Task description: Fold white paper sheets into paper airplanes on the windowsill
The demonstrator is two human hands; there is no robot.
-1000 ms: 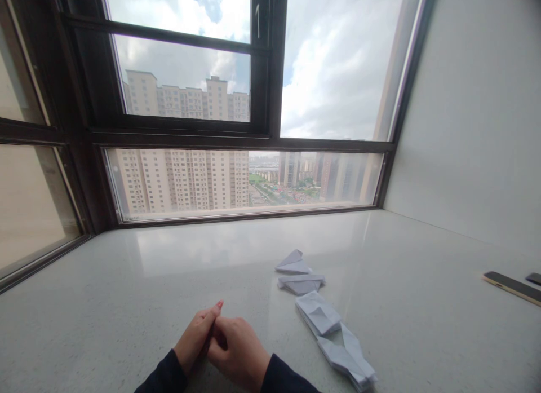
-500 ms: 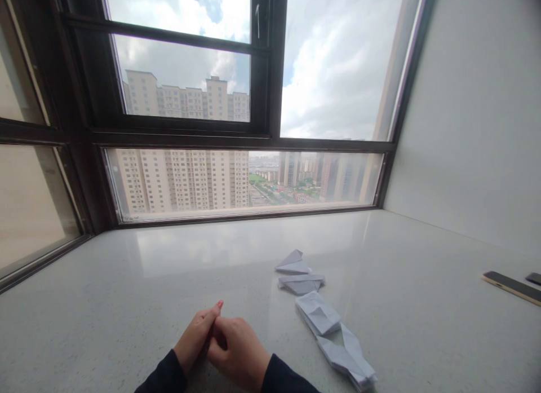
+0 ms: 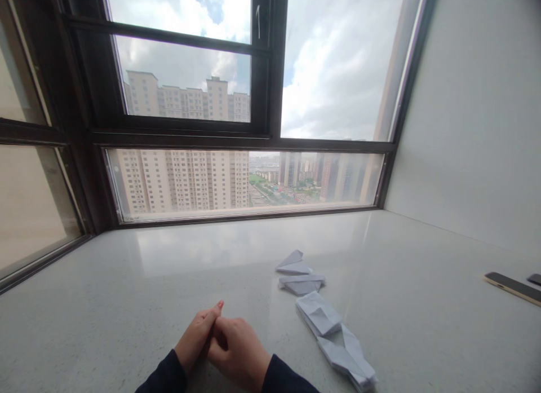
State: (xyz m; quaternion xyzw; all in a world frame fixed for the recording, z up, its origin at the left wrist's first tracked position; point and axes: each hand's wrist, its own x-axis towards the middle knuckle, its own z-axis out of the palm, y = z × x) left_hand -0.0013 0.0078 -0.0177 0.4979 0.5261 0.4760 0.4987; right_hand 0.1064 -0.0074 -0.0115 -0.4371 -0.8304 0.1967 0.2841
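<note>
My left hand (image 3: 196,332) and my right hand (image 3: 240,348) touch each other low in the view, over the white speckled surface (image 3: 105,314). The right hand's fingers are curled in. The left thumb points up beside them, and the other left fingers are mostly hidden behind the two hands. Whether anything lies between the hands cannot be seen. To the right of my hands rest folded white papers: a pointed piece (image 3: 292,262), a flat folded piece (image 3: 301,283) just below it, and a longer overlapping pile (image 3: 336,339) nearest me.
A dark flat object with a light edge (image 3: 513,287) lies at the far right, with part of another dark object (image 3: 535,279) beside it. Dark window frames (image 3: 190,138) border the back and left. A white wall (image 3: 473,128) stands on the right.
</note>
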